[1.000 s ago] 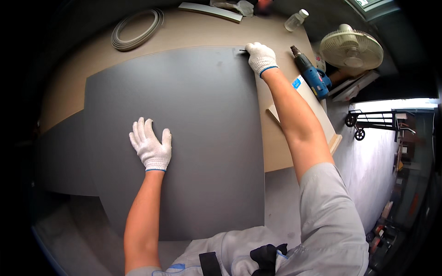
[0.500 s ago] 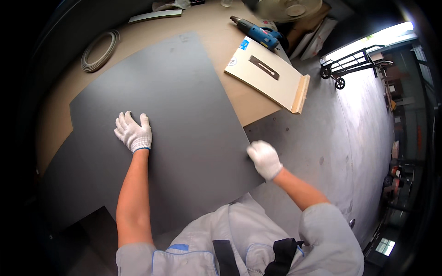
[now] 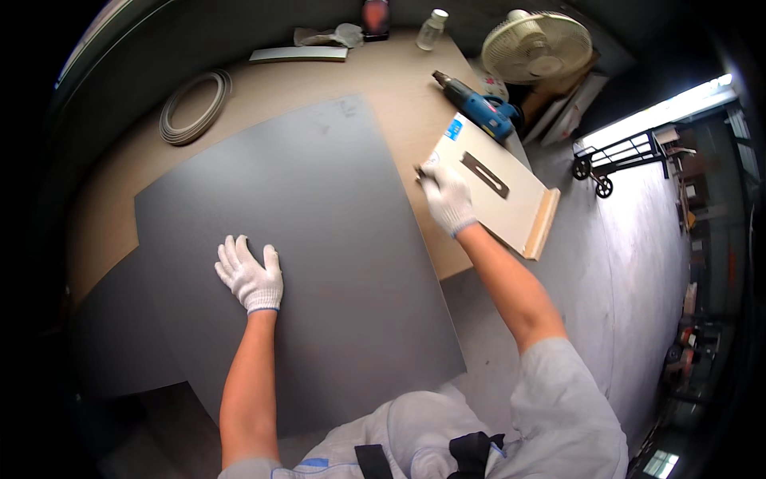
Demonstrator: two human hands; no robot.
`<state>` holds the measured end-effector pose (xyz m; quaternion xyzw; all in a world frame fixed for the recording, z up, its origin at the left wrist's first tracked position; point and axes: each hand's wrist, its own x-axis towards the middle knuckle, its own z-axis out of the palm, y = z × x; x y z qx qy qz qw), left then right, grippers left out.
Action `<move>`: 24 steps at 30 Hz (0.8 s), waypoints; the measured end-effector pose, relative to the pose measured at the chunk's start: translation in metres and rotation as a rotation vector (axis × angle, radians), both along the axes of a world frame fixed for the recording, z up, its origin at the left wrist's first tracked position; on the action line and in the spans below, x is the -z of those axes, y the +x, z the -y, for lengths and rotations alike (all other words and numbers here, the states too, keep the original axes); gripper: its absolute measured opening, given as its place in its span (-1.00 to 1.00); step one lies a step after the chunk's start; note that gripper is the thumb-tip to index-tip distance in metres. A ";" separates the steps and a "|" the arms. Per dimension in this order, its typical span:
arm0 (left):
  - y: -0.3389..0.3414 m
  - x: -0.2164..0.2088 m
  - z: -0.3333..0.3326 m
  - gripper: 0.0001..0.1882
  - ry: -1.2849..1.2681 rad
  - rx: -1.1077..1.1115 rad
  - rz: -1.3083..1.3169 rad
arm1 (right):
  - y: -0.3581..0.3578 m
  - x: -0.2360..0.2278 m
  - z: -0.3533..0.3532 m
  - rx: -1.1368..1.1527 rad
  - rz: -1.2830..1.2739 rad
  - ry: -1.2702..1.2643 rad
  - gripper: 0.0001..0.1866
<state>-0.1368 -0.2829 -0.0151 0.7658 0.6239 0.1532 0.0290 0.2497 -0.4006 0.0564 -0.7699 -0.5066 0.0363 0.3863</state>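
Note:
A large dark grey panel [image 3: 319, 215] with a notched near-left corner lies over the tabletop and reaches toward my body. My left hand [image 3: 250, 275], in a white knit glove, rests on it with fingers spread. Gloved as well, my right hand [image 3: 447, 197] is closed at the near-left edge of a white board [image 3: 463, 160], past the panel's right edge. A small dark tip pokes out of its fingers; the rest of that thing is hidden in the grip. On the board lies a dark flat slotted plate [image 3: 485, 174], just right of this hand.
A blue heat gun [image 3: 479, 108] lies behind the board, near a standing fan [image 3: 542, 52]. At the back of the brown table [image 3: 263, 88] are a coiled pale strip [image 3: 194, 112], a light metal strip [image 3: 299, 54] and a small bottle [image 3: 432, 30]. A hand cart [image 3: 622, 160] stands on the floor at right.
My right hand has moved away from the panel's near right edge, farther out to the white board. My left hand stays spread on the panel. The view has tilted up slightly.

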 end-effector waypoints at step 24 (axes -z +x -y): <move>0.001 0.005 -0.004 -0.32 0.052 -0.005 -0.074 | -0.035 0.037 0.067 -0.170 0.328 -0.224 -0.81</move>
